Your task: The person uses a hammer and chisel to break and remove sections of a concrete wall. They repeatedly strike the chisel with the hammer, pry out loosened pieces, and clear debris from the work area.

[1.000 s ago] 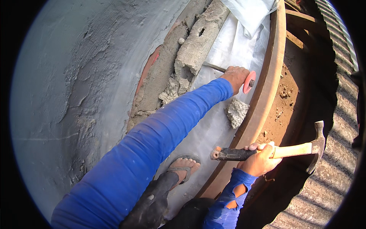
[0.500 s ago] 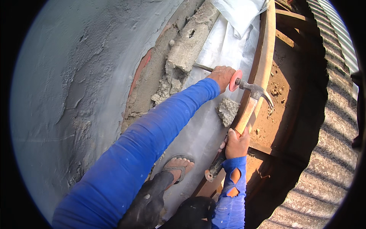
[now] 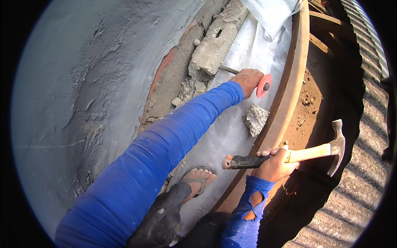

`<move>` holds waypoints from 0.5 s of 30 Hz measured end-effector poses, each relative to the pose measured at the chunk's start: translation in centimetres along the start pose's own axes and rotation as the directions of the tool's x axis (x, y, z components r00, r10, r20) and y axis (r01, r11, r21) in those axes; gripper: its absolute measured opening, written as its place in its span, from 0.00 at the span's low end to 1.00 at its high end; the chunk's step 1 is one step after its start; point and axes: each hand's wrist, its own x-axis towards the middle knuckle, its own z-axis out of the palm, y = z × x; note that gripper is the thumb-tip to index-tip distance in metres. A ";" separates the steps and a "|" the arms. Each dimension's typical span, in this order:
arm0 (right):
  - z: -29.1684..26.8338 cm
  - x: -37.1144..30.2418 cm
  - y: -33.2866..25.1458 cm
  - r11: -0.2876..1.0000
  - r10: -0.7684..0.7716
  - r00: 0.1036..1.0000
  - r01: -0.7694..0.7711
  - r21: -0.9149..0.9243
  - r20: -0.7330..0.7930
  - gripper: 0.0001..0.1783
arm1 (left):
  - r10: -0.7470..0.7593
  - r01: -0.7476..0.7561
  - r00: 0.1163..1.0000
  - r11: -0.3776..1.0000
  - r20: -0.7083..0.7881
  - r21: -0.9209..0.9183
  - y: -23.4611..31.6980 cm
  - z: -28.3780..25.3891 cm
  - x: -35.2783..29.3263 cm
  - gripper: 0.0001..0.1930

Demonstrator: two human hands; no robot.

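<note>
My left hand (image 3: 248,81) is wrapped round a chisel (image 3: 228,69) with a red round hand guard (image 3: 264,86) at its struck end. The chisel's blade points left to the broken end of a rough concrete ledge (image 3: 213,47); whether the tip touches it I cannot tell. My right hand (image 3: 275,165) grips a claw hammer (image 3: 318,152) by its wooden handle, which has a black grip. The hammer head is out to the right, apart from the chisel. A broken concrete chunk (image 3: 256,120) lies on plastic sheeting below my left hand.
A grey plastered wall (image 3: 82,82) rises on the left. Clear plastic sheeting (image 3: 231,120) covers the ground beside my sandalled foot (image 3: 198,182). A curved wooden beam (image 3: 295,78) runs along the right, with a lower dirt area (image 3: 306,107) and corrugated roofing (image 3: 351,198) beyond.
The hammer head has left the chisel's struck end and swung out to the right, its handle now nearly level. My left hand still holds the chisel by the ledge.
</note>
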 end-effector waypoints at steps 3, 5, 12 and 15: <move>0.3 -0.5 1.0 0.777 0.418 0.860 -0.172 -0.605 0.293 0.07 | -0.027 0.027 0.997 1.000 0.078 -0.002 0.1 0.4 -0.4 0.18; -0.1 -0.3 1.1 0.799 0.391 0.876 -0.171 -0.577 0.283 0.08 | -0.008 0.007 0.999 1.000 0.053 0.011 -0.1 0.3 -0.3 0.18; -0.3 -0.9 1.9 0.771 0.416 0.866 -0.175 -0.612 0.276 0.08 | -0.047 0.050 0.992 0.999 0.119 -0.020 -0.5 -0.2 -0.2 0.16; -0.2 -0.9 1.7 0.864 0.328 0.922 -0.206 -0.459 0.204 0.07 | -0.047 0.046 0.990 0.999 0.133 0.011 -0.6 -0.2 -0.3 0.16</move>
